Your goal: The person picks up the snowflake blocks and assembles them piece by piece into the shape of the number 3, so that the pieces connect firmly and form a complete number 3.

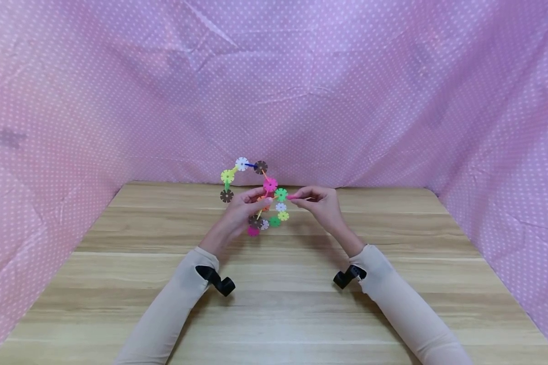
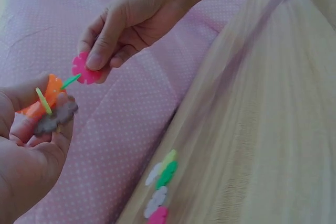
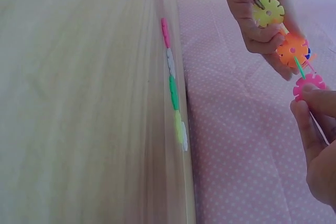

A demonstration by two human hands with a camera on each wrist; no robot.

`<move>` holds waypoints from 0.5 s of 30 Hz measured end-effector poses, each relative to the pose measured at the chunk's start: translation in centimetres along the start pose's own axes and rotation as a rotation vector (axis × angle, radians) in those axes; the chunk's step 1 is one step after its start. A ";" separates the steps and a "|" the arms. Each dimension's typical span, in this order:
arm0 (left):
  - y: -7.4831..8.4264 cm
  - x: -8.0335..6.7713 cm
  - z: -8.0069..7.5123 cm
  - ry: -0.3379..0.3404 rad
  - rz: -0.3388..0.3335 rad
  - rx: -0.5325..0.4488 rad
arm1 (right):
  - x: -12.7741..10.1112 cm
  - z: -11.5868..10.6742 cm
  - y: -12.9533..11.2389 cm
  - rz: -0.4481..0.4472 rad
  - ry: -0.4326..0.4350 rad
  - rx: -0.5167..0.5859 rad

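- The left hand [image 1: 237, 215] is raised over the wooden table [image 1: 274, 314], its fingers [image 2: 31, 129] curled round a chain of coloured snowflake discs [image 1: 260, 195].
- The right hand [image 1: 321, 205] pinches a pink disc [image 2: 85, 68] between thumb and forefinger, just beside an orange disc [image 3: 292, 50] of the chain.
- More loose discs [image 3: 173, 87] lie in a row on the table below the hands.
- Behind stands a pink dotted cloth [image 1: 274, 91].

The left hand [image 1: 242, 213] covers the middle of the snowflake-disc chain [image 1: 255, 195], so its joints there can't be made out. On the desk [image 3: 79, 103], the row of loose discs [image 3: 173, 93] blurs edge-on.
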State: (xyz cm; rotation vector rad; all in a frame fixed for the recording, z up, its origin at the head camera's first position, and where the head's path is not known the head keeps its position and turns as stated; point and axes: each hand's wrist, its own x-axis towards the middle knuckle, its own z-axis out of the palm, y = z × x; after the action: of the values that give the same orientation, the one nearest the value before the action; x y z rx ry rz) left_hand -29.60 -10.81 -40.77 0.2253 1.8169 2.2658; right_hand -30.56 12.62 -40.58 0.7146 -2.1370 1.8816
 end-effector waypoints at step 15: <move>0.5 -0.3 -0.3 -0.005 0.028 0.096 | -0.7 0.6 -2.9 -0.050 0.005 0.023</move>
State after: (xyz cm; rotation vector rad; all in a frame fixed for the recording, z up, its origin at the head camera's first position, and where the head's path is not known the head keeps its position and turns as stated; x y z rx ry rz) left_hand -29.41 -11.25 -40.37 0.2744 1.9339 2.1959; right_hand -28.46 11.98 -38.43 0.7601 -2.0781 1.8832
